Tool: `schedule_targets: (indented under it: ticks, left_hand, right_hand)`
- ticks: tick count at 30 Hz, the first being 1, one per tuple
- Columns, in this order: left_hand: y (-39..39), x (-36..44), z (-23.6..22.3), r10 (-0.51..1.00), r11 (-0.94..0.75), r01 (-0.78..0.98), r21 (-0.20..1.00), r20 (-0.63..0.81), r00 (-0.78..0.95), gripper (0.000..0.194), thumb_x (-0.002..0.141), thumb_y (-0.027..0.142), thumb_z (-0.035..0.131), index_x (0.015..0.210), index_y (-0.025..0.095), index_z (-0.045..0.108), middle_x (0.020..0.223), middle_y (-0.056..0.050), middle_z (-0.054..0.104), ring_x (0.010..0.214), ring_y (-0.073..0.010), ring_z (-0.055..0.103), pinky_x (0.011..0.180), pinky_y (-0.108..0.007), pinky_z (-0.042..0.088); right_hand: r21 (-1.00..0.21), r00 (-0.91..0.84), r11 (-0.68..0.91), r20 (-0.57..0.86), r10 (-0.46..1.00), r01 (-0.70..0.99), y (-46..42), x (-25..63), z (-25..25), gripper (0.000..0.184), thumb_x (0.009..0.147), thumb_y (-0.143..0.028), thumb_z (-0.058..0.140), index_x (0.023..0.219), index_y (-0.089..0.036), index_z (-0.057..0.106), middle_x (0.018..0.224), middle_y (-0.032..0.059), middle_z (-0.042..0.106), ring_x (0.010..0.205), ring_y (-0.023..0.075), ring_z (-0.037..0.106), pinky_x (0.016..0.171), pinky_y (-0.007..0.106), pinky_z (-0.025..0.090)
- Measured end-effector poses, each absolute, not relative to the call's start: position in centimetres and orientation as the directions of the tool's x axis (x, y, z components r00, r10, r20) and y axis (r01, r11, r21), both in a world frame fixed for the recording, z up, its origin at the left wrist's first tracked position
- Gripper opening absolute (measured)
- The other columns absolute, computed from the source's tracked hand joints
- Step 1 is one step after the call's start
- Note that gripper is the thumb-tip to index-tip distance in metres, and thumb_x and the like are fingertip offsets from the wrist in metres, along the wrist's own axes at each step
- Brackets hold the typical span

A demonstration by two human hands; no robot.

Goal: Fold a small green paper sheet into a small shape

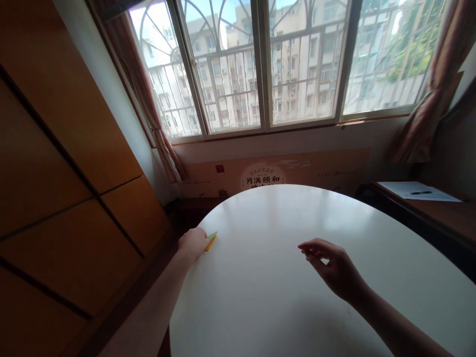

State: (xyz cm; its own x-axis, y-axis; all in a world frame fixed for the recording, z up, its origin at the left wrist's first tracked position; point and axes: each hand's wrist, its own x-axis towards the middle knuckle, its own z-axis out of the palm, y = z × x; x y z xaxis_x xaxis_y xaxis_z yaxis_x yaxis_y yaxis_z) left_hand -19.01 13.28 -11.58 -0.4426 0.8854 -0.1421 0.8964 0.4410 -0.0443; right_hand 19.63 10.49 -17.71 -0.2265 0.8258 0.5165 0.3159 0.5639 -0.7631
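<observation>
My left hand [195,241] is at the left edge of the round white table [256,277], its fingers closed on a small green and yellow piece [211,243]. Thin and pointed, this piece looks like folded paper; part of it is hidden by the fingers. To the right, my right hand [332,267] hovers over the tabletop with curled fingers. Its thumb and fingertips come together around a small gap, and nothing shows between them.
A brown side table [446,210] at the right bears white paper [416,191] with a dark pen [422,193] on it. Wooden cabinets [74,208] rise at the left. Behind the table are a printed panel [201,171] and a barred window [266,64] with curtains [427,119].
</observation>
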Motion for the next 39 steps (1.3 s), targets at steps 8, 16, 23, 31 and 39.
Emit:
schedule_targets:
  ticks: [8, 16, 23, 31, 39]
  left_hand:
    - [12.2, -18.5, -10.0, 0.899, 0.435, 0.899, 0.046, -0.074, -0.431, 0.029, 0.094, 0.042, 0.061, 0.093, 0.014, 0.068, 0.090, -0.005, 0.070, 0.080, -0.0181, 0.066, 0.077, -0.036, 0.054]
    - [9.3, -10.6, -6.5, 0.886, 0.181, 0.972, 0.151, 0.403, -0.228, 0.033, 0.099, 0.034, 0.045, 0.104, 0.018, 0.074, 0.101, -0.013, 0.074, 0.095, -0.0264, 0.067, 0.076, -0.032, 0.046]
    - [9.0, 2.4, -12.5, 0.828, -0.438, 0.898, 0.052, 0.414, 0.379, 0.017, 0.089, 0.024, 0.061, 0.076, 0.019, 0.071, 0.081, -0.006, 0.073, 0.079, -0.0221, 0.065, 0.065, -0.029, 0.048]
    - [10.5, 0.6, -14.7, 0.779, -0.582, 0.797, 0.162, 0.392, 0.489, 0.017, 0.089, 0.038, 0.066, 0.100, 0.027, 0.074, 0.108, -0.002, 0.074, 0.095, -0.0206, 0.066, 0.084, -0.030, 0.053]
    - [15.9, -10.9, -12.3, 0.977, 0.131, 0.979, 0.159, 0.145, -0.154, 0.035, 0.089, 0.034, 0.060, 0.118, 0.017, 0.068, 0.129, -0.017, 0.063, 0.116, -0.0369, 0.060, 0.093, -0.045, 0.049]
  right_hand:
    - [-0.833, -0.253, 0.492, 0.433, 0.865, 0.255, 10.9, 19.8, -18.4, 0.019, 0.087, -0.032, 0.060, 0.092, -0.022, 0.075, 0.091, 0.0069, 0.072, 0.080, 0.0222, 0.065, 0.073, 0.035, 0.052]
    - [-0.981, -0.209, 0.186, 0.170, 0.963, 0.062, 11.1, 19.5, -18.5, 0.056, 0.083, -0.062, 0.062, 0.110, -0.014, 0.072, 0.096, 0.0150, 0.072, 0.083, 0.0281, 0.068, 0.067, 0.040, 0.058]
    - [-0.869, -0.451, -0.268, -0.059, 0.891, -0.415, 9.6, 18.1, -17.8, 0.047, 0.084, -0.061, 0.065, 0.100, -0.017, 0.070, 0.109, 0.0130, 0.072, 0.105, 0.0292, 0.067, 0.089, 0.043, 0.056]
    - [-0.853, -0.258, -0.268, -0.164, 0.952, -0.448, 10.7, 18.0, -18.2, 0.027, 0.085, -0.041, 0.070, 0.091, -0.014, 0.069, 0.082, 0.0082, 0.070, 0.074, 0.0190, 0.068, 0.074, 0.034, 0.059]
    - [-0.930, -0.129, -0.216, -0.185, 0.974, -0.296, 11.5, 18.5, -17.2, 0.028, 0.083, -0.039, 0.072, 0.086, -0.011, 0.072, 0.074, 0.0070, 0.063, 0.067, 0.0190, 0.065, 0.051, 0.028, 0.055]
